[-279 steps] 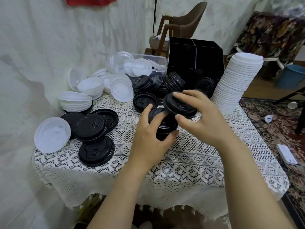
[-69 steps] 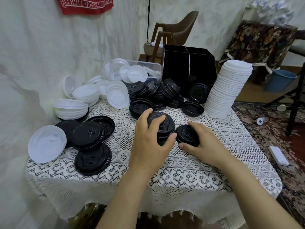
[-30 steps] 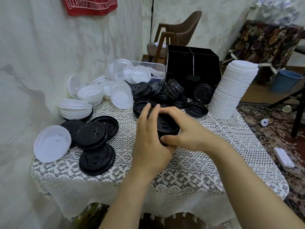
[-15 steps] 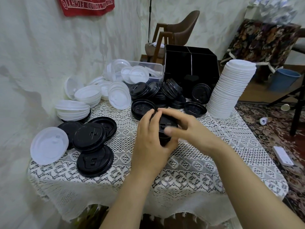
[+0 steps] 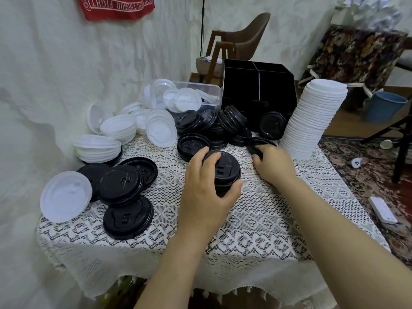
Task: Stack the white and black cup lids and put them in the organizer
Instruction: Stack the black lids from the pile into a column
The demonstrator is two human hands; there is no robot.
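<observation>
Black lid stack gripped by left hand, right hand moved off, now grasping loose black lid

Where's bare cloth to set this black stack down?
Bare cloth lies right of the right hand, in front of the tall white stack, and along the near edge. A strip runs between the left hand and the loose black lids. The back, before the organizer, is crowded.

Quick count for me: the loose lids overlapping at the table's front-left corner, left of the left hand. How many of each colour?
Black lids: 4
White lid: 1
Total: 5
</observation>
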